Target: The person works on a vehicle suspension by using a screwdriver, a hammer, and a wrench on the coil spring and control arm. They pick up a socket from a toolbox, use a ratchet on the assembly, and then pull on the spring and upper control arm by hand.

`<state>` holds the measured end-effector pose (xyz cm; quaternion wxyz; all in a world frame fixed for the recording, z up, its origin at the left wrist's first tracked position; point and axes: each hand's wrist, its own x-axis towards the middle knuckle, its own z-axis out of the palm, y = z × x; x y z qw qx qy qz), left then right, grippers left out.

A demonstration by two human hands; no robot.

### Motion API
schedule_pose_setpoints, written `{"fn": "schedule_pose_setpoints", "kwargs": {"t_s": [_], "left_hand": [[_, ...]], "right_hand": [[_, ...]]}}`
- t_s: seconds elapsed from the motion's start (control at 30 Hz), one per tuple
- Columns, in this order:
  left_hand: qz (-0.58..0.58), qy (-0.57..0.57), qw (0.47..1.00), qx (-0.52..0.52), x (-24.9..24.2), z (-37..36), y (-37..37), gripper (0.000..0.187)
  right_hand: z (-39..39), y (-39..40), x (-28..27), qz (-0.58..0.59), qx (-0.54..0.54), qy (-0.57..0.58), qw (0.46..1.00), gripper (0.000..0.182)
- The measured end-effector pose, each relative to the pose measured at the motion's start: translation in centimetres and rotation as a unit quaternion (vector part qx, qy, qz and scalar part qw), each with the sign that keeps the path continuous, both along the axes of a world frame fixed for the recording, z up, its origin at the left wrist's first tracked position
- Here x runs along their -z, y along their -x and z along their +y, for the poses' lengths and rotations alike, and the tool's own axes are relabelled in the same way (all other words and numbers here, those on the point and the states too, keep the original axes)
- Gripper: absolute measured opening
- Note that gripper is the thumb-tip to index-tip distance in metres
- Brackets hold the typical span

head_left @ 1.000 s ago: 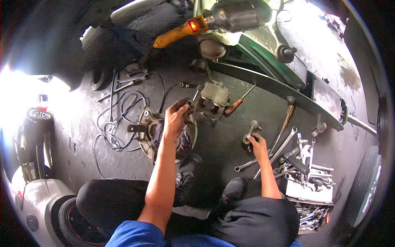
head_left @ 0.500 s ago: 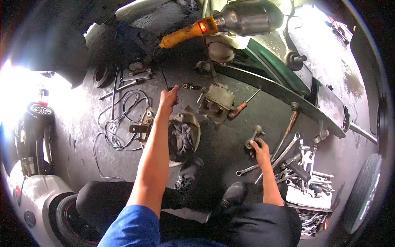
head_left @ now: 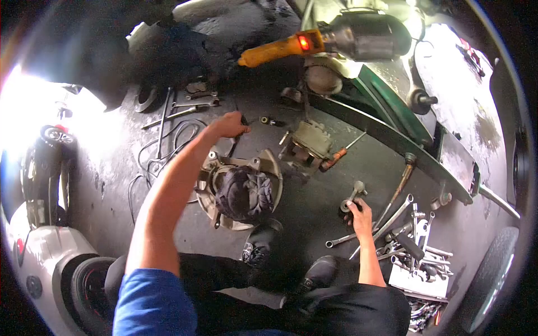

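Observation:
My left hand [head_left: 231,124] is closed on a dark, thin thing I cannot make out, above the floor beyond the round metal hub plate [head_left: 274,168]. A dark crumpled cloth [head_left: 246,196] lies on that plate. To the right of the hand is a small metal joint [head_left: 265,120]. My right hand [head_left: 360,215] grips a metal link part [head_left: 356,193] with a ring end at the fingers. Between the hands lie a brake caliper [head_left: 311,140] and an orange-handled screwdriver [head_left: 334,159].
A lit work lamp [head_left: 280,51] hangs at the top, near a green beam [head_left: 386,103]. Wrenches [head_left: 423,238] pile at the right by a tire [head_left: 493,280]. A cable [head_left: 147,162] and long tools [head_left: 163,120] lie left; a white car [head_left: 53,252] stands lower left.
My left forearm has swung left, uncovering more of the hub plate and cloth. The right hand still holds the link part. The whole view has shifted slightly.

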<state>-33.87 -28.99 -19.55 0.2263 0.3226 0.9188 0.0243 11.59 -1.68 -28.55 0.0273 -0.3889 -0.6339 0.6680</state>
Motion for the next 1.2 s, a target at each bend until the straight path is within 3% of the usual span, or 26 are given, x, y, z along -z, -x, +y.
{"fn": "schedule_pose_setpoints", "kwargs": {"t_s": [0.1, 0.13, 0.23, 0.33, 0.43, 0.47, 0.5, 0.53, 0.57, 0.6, 0.67, 0.7, 0.73, 0.77, 0.8, 0.87, 0.9, 0.93, 0.97, 1.07, 1.17, 1.2], "left_hand": [[-0.090, 0.033, 0.995, 0.004, -7.7, -2.6, -2.7, 0.054], [-0.051, 0.023, 0.996, 0.064, -10.2, -3.7, -4.4, 0.057], [-0.026, -0.018, 0.993, 0.113, -14.3, -9.6, -6.9, 0.049], [-0.043, -0.125, 0.991, 0.005, -19.1, -14.7, -8.8, 0.035], [-0.006, -0.260, 0.952, -0.162, -20.6, -22.5, -7.6, 0.041], [0.084, -0.325, 0.927, -0.168, -20.0, -25.7, -6.2, 0.040], [0.066, -0.374, 0.884, -0.274, -20.9, -27.3, -5.6, 0.041], [0.158, -0.366, 0.866, -0.303, -21.8, -28.5, -5.3, 0.045], [0.199, -0.421, 0.814, -0.347, -22.3, -29.7, -3.9, 0.048], [0.239, -0.480, 0.772, -0.340, -21.9, -32.2, -1.1, 0.046], [0.350, -0.444, 0.738, -0.369, -23.2, -34.4, 3.5, 0.041], [0.344, -0.376, 0.755, -0.412, -24.2, -35.7, 6.2, 0.037], [0.417, -0.358, 0.743, -0.382, -24.9, -35.4, 7.9, 0.032], [0.468, -0.361, 0.719, -0.365, -22.4, -38.6, 13.7, 0.045], [0.478, -0.462, 0.729, -0.162, -22.1, -39.7, 16.1, 0.038], [0.607, -0.287, 0.739, -0.052, -17.2, -48.3, 32.4, 0.020], [0.669, -0.207, 0.714, 0.005, -19.8, -44.8, 31.4, 0.013], [0.636, -0.153, 0.754, -0.061, -18.9, -47.6, 33.5, 0.013], [0.616, -0.126, 0.771, -0.105, -18.9, -48.4, 32.9, 0.013], [0.606, -0.088, 0.778, -0.144, -19.4, -48.0, 32.2, 0.019], [0.660, -0.067, 0.739, -0.122, -19.0, -49.2, 31.0, 0.029], [0.695, -0.066, 0.708, -0.103, -18.7, -48.9, 30.1, 0.032]], "right_hand": [[0.2, -0.4, 1.3, 0.011, -0.004, -0.053, 0.999, 0.033], [0.4, -0.6, 1.4, 0.004, -0.020, -0.044, 0.999, 0.032], [0.5, -0.6, 2.3, 0.037, -0.028, -0.067, 0.997, 0.030], [1.1, -0.9, 4.7, 0.095, -0.041, -0.138, 0.985, 0.031], [1.5, -1.3, 4.3, -0.009, -0.034, -0.083, 0.996, 0.038], [0.3, -1.2, -0.2, -0.023, -0.031, -0.087, 0.996, 0.036], [-0.8, -0.8, -3.7, -0.043, -0.027, -0.091, 0.995, 0.034], [0.8, -2.1, -0.3, -0.031, -0.020, -0.100, 0.994, 0.031], [2.7, -3.3, 3.5, -0.017, -0.011, -0.108, 0.994, 0.029], [2.1, -3.3, 0.6, -0.044, 0.011, -0.042, 0.998, 0.030], [2.1, -3.9, -1.2, -0.053, 0.012, -0.071, 0.996, 0.030], [2.9, -4.7, -0.7, -0.054, 0.014, -0.088, 0.995, 0.030], [3.5, -4.8, 0.6, -0.066, 0.026, -0.113, 0.991, 0.032], [4.1, -5.2, 2.2, -0.081, 0.043, -0.138, 0.986, 0.035], [4.0, -6.9, 2.8, -0.104, 0.067, -0.162, 0.979, 0.038], [2.1, -7.1, -0.1, -0.091, 0.022, -0.200, 0.975, 0.038], [0.9, -6.7, -1.8, -0.076, -0.010, -0.206, 0.976, 0.038], [0.1, -5.9, -3.2, -0.063, -0.028, -0.231, 0.970, 0.038], [-0.8, -5.3, -4.7, -0.091, -0.020, -0.150, 0.984, 0.034], [-0.2, -7.5, 0.3, -0.111, -0.061, -0.307, 0.943, 0.033], [-0.9, -7.2, -0.7, -0.122, -0.064, -0.414, 0.900, 0.035], [-1.1, -6.2, -3.3, -0.158, -0.061, -0.352, 0.921, 0.034]]}}
